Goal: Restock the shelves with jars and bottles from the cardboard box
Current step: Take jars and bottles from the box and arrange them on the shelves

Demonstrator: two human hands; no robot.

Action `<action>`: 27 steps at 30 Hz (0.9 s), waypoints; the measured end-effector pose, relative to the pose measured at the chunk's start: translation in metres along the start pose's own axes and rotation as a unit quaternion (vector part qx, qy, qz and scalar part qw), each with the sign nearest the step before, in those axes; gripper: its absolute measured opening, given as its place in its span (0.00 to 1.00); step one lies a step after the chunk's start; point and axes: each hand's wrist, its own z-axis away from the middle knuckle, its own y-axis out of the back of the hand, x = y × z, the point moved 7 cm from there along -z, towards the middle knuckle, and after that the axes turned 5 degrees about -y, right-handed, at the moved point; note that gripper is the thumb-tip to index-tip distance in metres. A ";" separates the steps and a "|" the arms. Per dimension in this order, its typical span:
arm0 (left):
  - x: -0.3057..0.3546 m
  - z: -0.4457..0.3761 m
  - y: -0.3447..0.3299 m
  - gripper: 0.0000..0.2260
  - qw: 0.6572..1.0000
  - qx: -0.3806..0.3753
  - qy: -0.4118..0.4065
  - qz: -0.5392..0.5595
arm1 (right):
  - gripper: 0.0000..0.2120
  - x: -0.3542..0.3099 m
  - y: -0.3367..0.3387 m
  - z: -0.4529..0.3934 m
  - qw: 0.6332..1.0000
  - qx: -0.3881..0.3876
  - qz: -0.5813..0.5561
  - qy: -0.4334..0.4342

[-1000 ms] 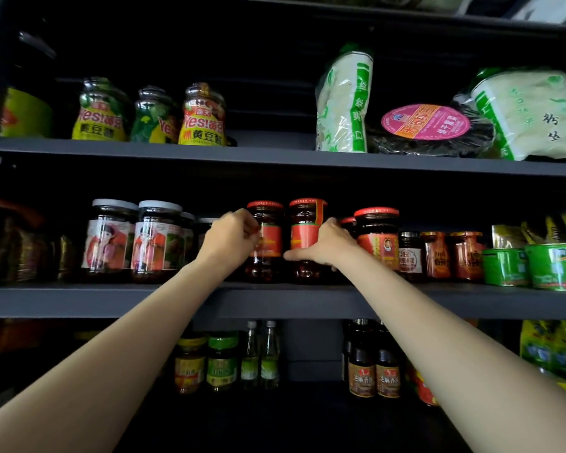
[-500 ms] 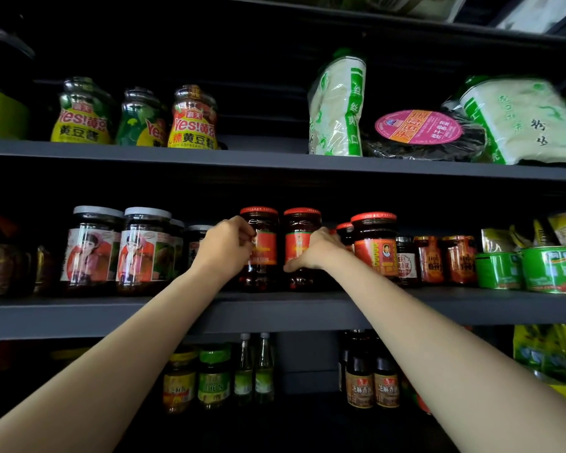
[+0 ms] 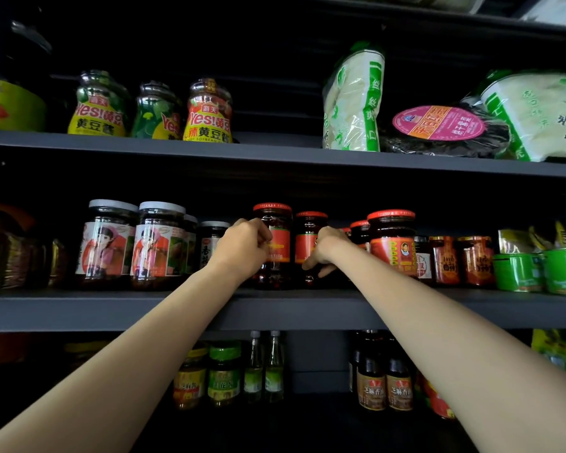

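Two dark glass jars with red lids and red labels are seen upright at the centre of the frame, side by side on the grey middle shelf (image 3: 79, 308). The left-hand red-lidded jar (image 3: 276, 223) is gripped by the left hand (image 3: 242, 248), whose fingers are curled round its left side at label height. The right-hand red-lidded jar (image 3: 309, 233) is held by the right hand (image 3: 327, 251), with the fingers bent round its right flank and the thumb pointing down towards the jar's base.

Two clear jars with white lids and pink portrait labels (image 3: 131, 243) are noted left of centre on the same shelf. A larger red-lidded jar with a portrait label (image 3: 392, 241) stands just right of the right hand, and green tins (image 3: 543, 269) are recorded at the right edge. Yellow-labelled soybean paste jars (image 3: 97, 106) occupy the upper left of the frame.
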 end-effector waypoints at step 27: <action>0.002 0.003 -0.003 0.07 1.000 -0.015 0.004 -0.006 | 0.25 -0.001 -0.037 0.021 0.895 -0.135 0.418 0.072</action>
